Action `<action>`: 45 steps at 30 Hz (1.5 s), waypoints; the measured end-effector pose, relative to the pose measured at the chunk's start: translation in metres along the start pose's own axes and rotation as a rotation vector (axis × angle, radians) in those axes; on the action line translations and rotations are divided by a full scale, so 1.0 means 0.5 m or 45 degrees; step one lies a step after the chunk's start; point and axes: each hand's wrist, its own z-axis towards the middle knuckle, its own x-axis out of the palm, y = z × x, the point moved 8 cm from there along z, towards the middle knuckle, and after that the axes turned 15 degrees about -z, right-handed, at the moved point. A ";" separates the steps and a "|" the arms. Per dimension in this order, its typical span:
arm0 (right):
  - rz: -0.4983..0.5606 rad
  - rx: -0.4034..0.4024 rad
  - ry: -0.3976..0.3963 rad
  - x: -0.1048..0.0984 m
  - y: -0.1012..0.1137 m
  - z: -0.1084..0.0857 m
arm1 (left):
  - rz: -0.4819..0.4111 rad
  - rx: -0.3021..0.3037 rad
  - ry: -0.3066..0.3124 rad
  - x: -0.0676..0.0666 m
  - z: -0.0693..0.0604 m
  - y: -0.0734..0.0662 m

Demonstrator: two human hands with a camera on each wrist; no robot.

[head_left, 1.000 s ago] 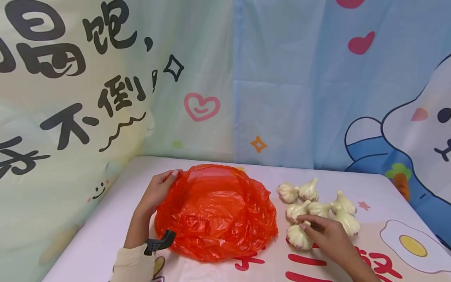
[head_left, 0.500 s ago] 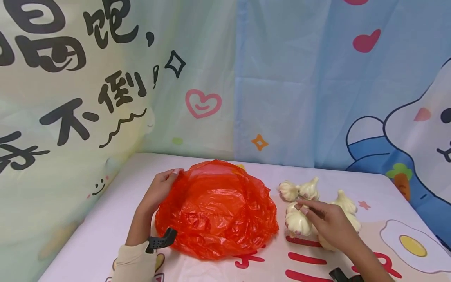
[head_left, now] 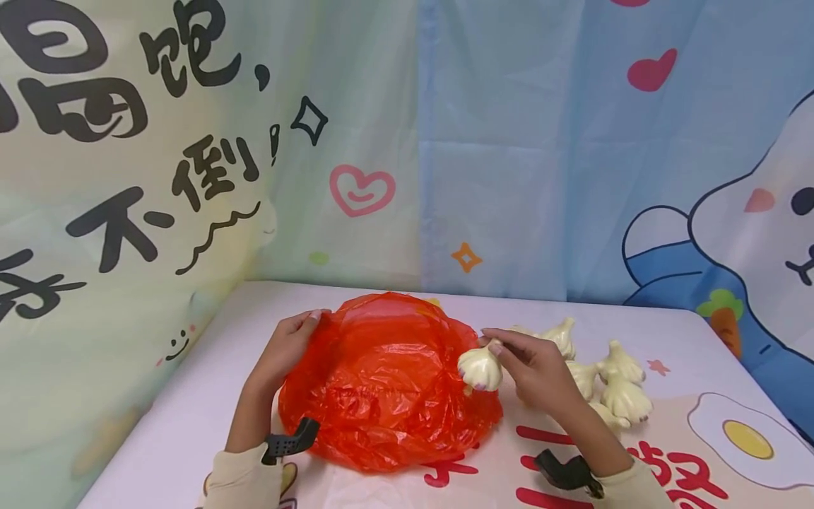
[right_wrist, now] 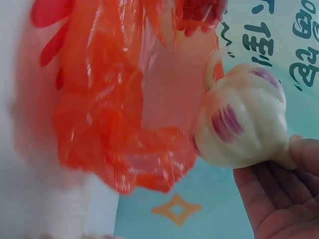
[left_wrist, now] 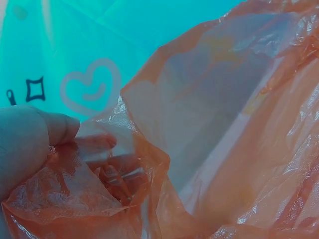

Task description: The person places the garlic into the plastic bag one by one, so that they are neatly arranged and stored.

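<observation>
A red plastic bag (head_left: 388, 396) lies spread on the table, its mouth partly open. My left hand (head_left: 291, 348) pinches the bag's rim at the upper left; in the left wrist view the thumb (left_wrist: 62, 128) presses the film against fingers seen through it. With its stem between thumb and fingers, a garlic bulb (head_left: 480, 368) hangs from my right hand (head_left: 534, 367) at the bag's right edge. Purple streaks mark that bulb in the right wrist view, where it is in front of the bag (right_wrist: 104, 114). The bag's inside is mostly hidden.
Several more garlic bulbs (head_left: 626, 399) lie on the table to the right, some partly behind my right hand and forearm. The tablecloth (head_left: 674, 339) bears printed figures, among them a fried egg (head_left: 745, 440). A patterned curtain (head_left: 496, 155) stands behind the table.
My right hand has lifted a garlic bulb from the group and carried it left to the bag's edge. My left hand stays on the bag's rim.
</observation>
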 end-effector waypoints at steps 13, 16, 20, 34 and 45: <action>0.070 0.035 0.025 0.070 -0.002 0.045 | -0.019 -0.014 -0.011 -0.005 -0.001 0.002; 0.124 0.000 0.034 0.088 0.000 0.057 | -0.019 -0.018 -0.009 -0.005 -0.001 0.004; 0.164 -0.027 0.068 0.113 0.012 0.075 | -0.017 -0.029 -0.002 -0.005 0.000 0.006; 0.069 -0.077 0.162 0.214 0.056 0.144 | -0.012 -0.030 -0.006 -0.012 0.002 0.003; -0.049 -0.002 0.119 0.286 0.057 0.204 | -0.042 -0.008 0.021 -0.010 0.000 0.003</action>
